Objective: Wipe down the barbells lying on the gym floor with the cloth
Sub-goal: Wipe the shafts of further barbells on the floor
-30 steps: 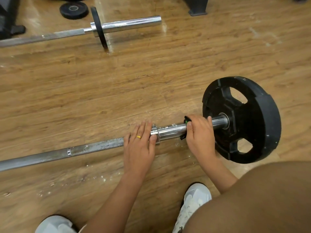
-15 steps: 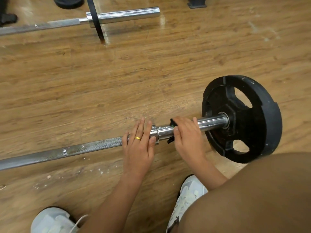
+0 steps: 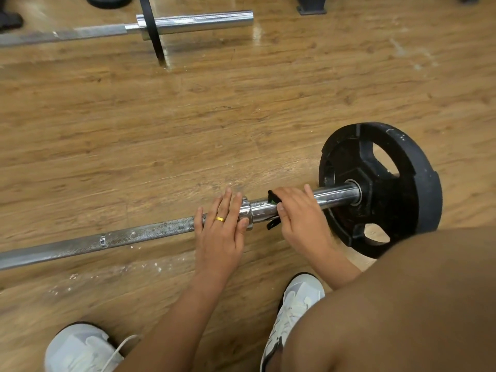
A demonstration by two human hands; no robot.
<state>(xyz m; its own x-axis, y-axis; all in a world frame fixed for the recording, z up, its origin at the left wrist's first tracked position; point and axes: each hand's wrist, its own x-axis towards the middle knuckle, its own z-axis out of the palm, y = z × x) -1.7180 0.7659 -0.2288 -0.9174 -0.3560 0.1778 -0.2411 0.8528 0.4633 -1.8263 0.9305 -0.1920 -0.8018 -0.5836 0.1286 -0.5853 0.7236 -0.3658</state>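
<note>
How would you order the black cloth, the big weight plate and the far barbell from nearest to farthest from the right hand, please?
1. The black cloth, gripped by the right hand.
2. The big weight plate, just to its right.
3. The far barbell, at the top left.

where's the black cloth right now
Head view, right of centre: the black cloth sits on the near barbell's chrome sleeve under the right hand, left of the black weight plate.

Mostly covered by the gripping right hand (image 3: 302, 218): black-and-green piece (image 3: 273, 197), cloth or clamp unclear. Right of the grip, behind a knee (image 3: 402, 304): lower rim of weight plate (image 3: 397, 189). Far left of the grip, cut by the edge: near barbell (image 3: 120, 237).
</note>
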